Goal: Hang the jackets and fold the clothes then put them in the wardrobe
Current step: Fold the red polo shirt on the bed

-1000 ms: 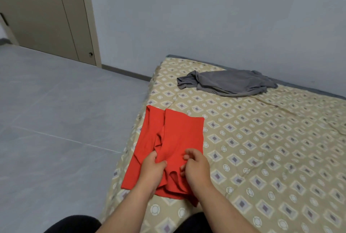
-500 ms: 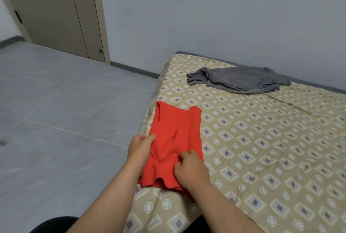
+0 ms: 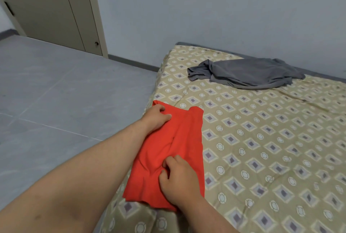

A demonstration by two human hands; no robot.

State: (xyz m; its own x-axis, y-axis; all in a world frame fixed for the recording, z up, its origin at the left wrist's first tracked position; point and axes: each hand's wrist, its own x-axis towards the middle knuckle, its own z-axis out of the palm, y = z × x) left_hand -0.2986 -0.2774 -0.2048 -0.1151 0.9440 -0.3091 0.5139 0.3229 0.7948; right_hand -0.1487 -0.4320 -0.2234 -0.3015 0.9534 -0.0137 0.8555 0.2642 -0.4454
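A red garment (image 3: 179, 139), folded into a narrow strip, lies along the left edge of the patterned bed (image 3: 262, 148). My left hand (image 3: 156, 119) grips its far left corner, fingers curled over the cloth. My right hand (image 3: 178, 180) pinches the fabric near the close end, knuckles up. A crumpled grey garment (image 3: 247, 75) lies unfolded at the far side of the bed, away from both hands.
Grey tiled floor (image 3: 65, 101) stretches to the left of the bed. A beige door (image 3: 50, 8) stands in the far left corner. A plain blue-grey wall (image 3: 224, 8) runs behind the bed.
The red garment went from a wide, rumpled spread to a narrow folded strip. My left hand slid up to its far corner; my right hand stayed at the near end.
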